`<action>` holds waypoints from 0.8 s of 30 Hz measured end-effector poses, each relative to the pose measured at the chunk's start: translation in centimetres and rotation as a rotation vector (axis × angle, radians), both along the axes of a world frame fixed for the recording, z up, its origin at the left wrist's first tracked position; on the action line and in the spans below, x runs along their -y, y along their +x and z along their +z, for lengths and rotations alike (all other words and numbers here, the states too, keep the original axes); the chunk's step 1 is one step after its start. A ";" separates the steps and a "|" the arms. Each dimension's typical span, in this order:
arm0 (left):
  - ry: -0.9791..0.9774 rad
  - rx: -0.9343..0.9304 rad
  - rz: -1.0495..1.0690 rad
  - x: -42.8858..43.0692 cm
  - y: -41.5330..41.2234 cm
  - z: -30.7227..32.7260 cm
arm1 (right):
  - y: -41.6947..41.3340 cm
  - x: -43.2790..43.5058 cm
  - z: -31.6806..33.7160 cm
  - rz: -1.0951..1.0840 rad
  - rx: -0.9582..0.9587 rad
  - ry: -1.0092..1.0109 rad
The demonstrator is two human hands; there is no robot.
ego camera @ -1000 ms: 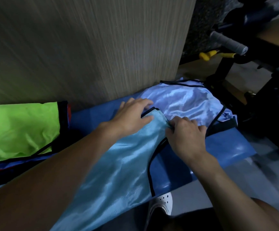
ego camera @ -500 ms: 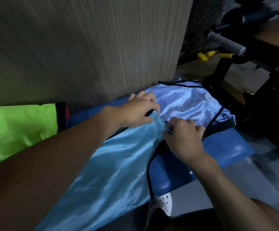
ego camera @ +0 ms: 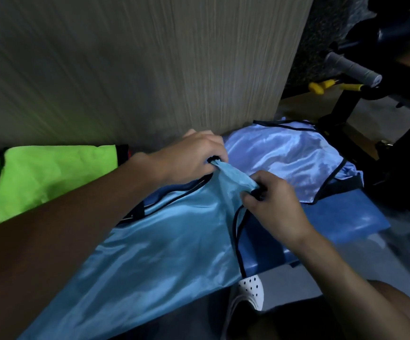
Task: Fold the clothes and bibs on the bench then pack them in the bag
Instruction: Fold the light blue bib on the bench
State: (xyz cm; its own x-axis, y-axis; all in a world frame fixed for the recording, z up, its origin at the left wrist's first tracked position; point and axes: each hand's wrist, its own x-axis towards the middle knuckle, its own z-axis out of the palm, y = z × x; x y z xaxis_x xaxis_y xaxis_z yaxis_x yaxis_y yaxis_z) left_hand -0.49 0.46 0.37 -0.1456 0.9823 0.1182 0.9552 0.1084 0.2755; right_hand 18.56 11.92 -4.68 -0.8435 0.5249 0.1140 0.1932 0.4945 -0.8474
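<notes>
light-blue bib point(ego camera: 164, 241), black trim | pale lilac-blue bib point(ego camera: 284, 153) | neon-green bib point(ego camera: 51, 173) | blue bench point(ego camera: 341, 217)

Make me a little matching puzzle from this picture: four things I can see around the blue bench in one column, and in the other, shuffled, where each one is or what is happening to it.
Things
1. light blue bib
2. pale lilac bib
3. green bib
4. white shoe

Places or states
A. below the near edge of the bench
B. held by its bunched top end
C. lying at the far left
D. spread on the right end of the bench, untouched

Pairs: 1-B, 2-D, 3-C, 4-A
</notes>
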 end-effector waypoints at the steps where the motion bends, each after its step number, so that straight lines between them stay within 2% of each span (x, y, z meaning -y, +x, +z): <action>1: 0.023 -0.016 0.004 1.1 0.0 0.1 | 0.0 0.8 0.1 0.029 -0.032 0.027; 5: 0.057 -0.098 0.032 5.9 0.1 -0.2 | -0.1 4.8 -0.1 0.152 -0.104 0.267; 12: 0.037 -0.179 0.152 14.3 0.6 -4.2 | -1.1 11.3 -1.8 0.372 -0.028 0.633; 16: -0.055 -0.267 0.227 16.7 1.1 -5.9 | -1.6 12.9 -3.3 0.471 0.021 0.668; 18: -0.013 -0.305 0.244 16.7 2.0 -5.6 | -1.4 13.1 -3.3 0.480 0.038 0.657; 21: 0.026 -0.254 0.254 15.5 3.1 -5.4 | -0.9 12.3 -3.0 0.355 0.022 0.629; 24: -0.103 -0.236 0.185 14.4 3.2 -6.9 | -0.5 11.0 -3.4 0.266 0.153 0.662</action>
